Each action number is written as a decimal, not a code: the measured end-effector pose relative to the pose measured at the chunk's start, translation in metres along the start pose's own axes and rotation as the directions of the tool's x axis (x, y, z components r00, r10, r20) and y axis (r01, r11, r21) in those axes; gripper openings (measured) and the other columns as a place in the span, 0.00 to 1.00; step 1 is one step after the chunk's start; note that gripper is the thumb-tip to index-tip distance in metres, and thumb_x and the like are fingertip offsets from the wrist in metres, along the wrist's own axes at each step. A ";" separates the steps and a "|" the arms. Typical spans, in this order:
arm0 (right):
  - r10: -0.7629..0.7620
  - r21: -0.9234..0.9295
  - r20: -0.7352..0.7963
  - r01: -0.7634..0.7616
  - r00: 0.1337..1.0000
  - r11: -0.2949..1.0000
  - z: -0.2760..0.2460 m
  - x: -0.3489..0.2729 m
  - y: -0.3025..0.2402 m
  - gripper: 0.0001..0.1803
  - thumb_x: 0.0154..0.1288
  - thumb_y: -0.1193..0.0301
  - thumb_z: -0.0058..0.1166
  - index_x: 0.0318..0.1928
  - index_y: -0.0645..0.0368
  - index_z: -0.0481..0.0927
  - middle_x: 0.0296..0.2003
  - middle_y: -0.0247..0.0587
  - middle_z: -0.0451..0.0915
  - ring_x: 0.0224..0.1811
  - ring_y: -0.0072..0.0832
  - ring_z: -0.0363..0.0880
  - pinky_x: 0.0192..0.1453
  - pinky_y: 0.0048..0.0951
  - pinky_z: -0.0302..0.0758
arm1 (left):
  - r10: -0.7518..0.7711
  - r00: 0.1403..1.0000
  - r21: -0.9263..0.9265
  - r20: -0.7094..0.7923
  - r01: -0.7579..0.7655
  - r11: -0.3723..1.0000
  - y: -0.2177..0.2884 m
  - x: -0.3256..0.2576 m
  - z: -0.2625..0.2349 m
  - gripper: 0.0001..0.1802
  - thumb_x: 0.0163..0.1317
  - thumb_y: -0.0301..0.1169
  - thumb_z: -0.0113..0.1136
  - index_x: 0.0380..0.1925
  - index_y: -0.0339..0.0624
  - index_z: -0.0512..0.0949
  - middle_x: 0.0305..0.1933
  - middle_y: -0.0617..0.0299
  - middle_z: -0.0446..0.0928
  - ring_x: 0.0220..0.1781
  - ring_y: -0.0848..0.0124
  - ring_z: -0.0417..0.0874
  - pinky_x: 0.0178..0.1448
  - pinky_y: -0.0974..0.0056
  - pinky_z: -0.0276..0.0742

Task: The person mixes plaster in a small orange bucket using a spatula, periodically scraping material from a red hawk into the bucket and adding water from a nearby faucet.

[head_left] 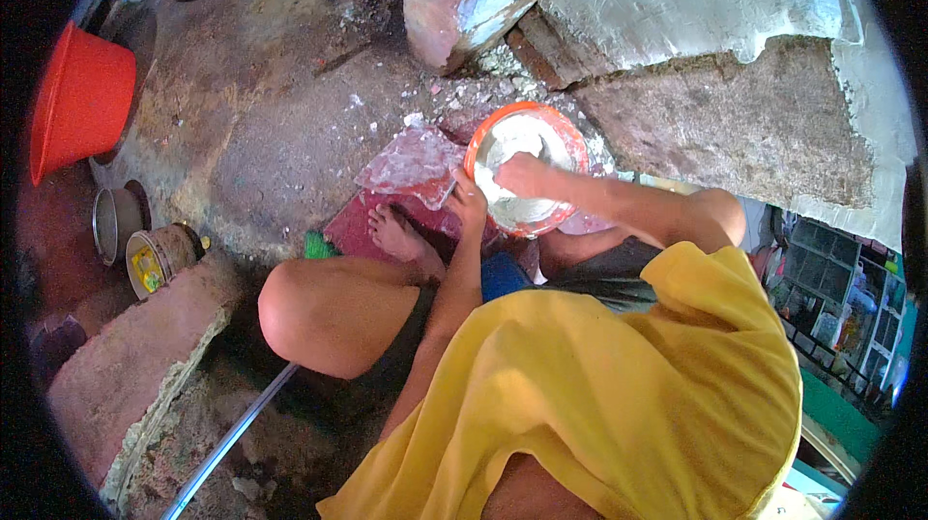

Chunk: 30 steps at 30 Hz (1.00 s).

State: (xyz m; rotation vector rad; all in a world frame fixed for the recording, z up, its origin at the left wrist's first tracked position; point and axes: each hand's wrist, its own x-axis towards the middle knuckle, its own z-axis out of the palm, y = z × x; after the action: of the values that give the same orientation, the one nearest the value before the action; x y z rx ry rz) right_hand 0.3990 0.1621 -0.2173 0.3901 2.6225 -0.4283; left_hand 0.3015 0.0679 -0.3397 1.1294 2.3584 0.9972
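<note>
A round orange basin (578, 141) with white, paste-like stuff (517, 133) inside stands on the floor between my feet. My left hand (469, 199) grips the basin's left rim. My right hand (522, 175) reaches down into the basin, closed, its fingertips against the white stuff; whatever it holds is hidden. Beside my left hand lies a crumpled, pale-dusted plastic sheet (411, 160), partly over a dark red surface (353, 225) under my left foot.
Ahead is a wall, partly coated in smooth grey plaster (696, 13), with rubble (483, 85) at its foot. To the left stand a red tub (87, 104), a metal pot (118, 225) and a dirty bucket (159, 259). A metal pole (232, 438) lies near my left knee.
</note>
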 end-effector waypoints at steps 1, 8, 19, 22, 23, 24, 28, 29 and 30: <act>-0.021 0.019 0.020 0.020 1.000 1.000 -0.002 0.001 0.001 0.06 0.44 0.73 0.46 0.20 0.61 0.75 0.18 0.44 0.74 0.22 0.40 0.75 0.25 0.36 0.72 | 0.124 0.990 0.124 -0.061 -0.116 0.986 -0.014 -0.011 0.006 0.20 0.60 0.38 0.37 0.43 0.32 0.67 0.43 0.44 0.70 0.47 0.46 0.67 0.57 0.49 0.54; 0.219 0.428 0.366 -0.372 0.905 0.824 -0.006 -0.023 0.041 0.11 0.47 0.69 0.50 0.32 0.62 0.74 0.27 0.50 0.75 0.31 0.41 0.74 0.36 0.36 0.70 | 0.148 0.989 0.319 -0.001 -0.140 0.937 -0.001 -0.006 0.001 0.20 0.53 0.28 0.46 0.48 0.34 0.64 0.41 0.50 0.74 0.44 0.52 0.73 0.51 0.46 0.60; 0.433 0.557 -0.033 -0.343 0.901 0.757 -0.052 -0.102 0.010 0.12 0.54 0.64 0.49 0.34 0.59 0.72 0.20 0.48 0.73 0.24 0.39 0.73 0.31 0.38 0.68 | -0.235 0.950 -0.269 0.206 0.287 0.919 0.027 0.006 -0.028 0.25 0.61 0.39 0.28 0.45 0.29 0.66 0.52 0.37 0.61 0.54 0.43 0.59 0.61 0.50 0.46; 0.466 0.343 -0.031 -0.429 0.884 0.836 -0.112 -0.084 -0.012 0.12 0.53 0.66 0.48 0.36 0.59 0.72 0.23 0.49 0.74 0.29 0.43 0.74 0.33 0.41 0.69 | -0.236 0.951 -0.254 0.201 0.284 0.925 0.009 0.002 -0.020 0.27 0.62 0.43 0.27 0.49 0.32 0.64 0.54 0.42 0.61 0.57 0.46 0.57 0.62 0.51 0.43; 0.430 0.307 -0.095 -0.384 0.898 0.871 -0.103 -0.076 -0.005 0.12 0.53 0.67 0.47 0.37 0.59 0.72 0.22 0.49 0.74 0.28 0.43 0.74 0.32 0.40 0.69 | -0.236 0.951 -0.248 0.198 0.281 0.927 0.003 0.002 -0.013 0.28 0.62 0.45 0.27 0.51 0.33 0.63 0.55 0.44 0.61 0.58 0.48 0.56 0.63 0.52 0.41; 0.378 0.261 -0.159 -0.330 0.912 0.907 -0.092 -0.064 0.004 0.13 0.53 0.67 0.47 0.37 0.60 0.71 0.21 0.50 0.74 0.26 0.43 0.74 0.31 0.40 0.69 | -0.175 0.965 -0.160 0.196 0.207 0.965 -0.007 0.003 -0.006 0.28 0.62 0.45 0.27 0.50 0.32 0.63 0.55 0.43 0.60 0.58 0.48 0.56 0.63 0.53 0.41; 0.324 0.096 -0.006 -0.322 0.946 0.942 -0.015 -0.008 0.019 0.12 0.50 0.72 0.45 0.36 0.62 0.72 0.20 0.47 0.75 0.25 0.42 0.76 0.28 0.39 0.71 | -0.232 0.914 -0.263 0.333 0.327 0.908 0.036 0.009 -0.031 0.29 0.62 0.46 0.28 0.51 0.32 0.62 0.55 0.40 0.59 0.59 0.48 0.55 0.63 0.53 0.42; 0.335 0.024 0.106 -0.340 0.936 0.940 -0.012 0.003 0.021 0.12 0.49 0.72 0.45 0.36 0.62 0.72 0.20 0.46 0.75 0.25 0.42 0.76 0.27 0.39 0.72 | -0.233 0.914 -0.306 0.333 0.338 0.890 0.039 0.012 -0.035 0.29 0.62 0.46 0.27 0.51 0.33 0.62 0.55 0.39 0.59 0.59 0.47 0.55 0.63 0.52 0.42; 0.314 0.055 0.075 -0.319 0.946 0.946 -0.011 0.003 0.019 0.12 0.48 0.73 0.45 0.37 0.62 0.71 0.20 0.47 0.75 0.25 0.42 0.76 0.27 0.39 0.72 | -0.248 0.912 -0.340 0.328 0.358 0.869 0.036 0.012 -0.039 0.29 0.62 0.46 0.27 0.52 0.33 0.61 0.55 0.39 0.59 0.58 0.47 0.55 0.62 0.52 0.42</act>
State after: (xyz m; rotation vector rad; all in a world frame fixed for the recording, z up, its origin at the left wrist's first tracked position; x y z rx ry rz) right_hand 0.3979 0.1840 -0.2135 0.7925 2.4276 -0.4120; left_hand 0.2917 0.0760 -0.2865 0.6620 1.9197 1.0577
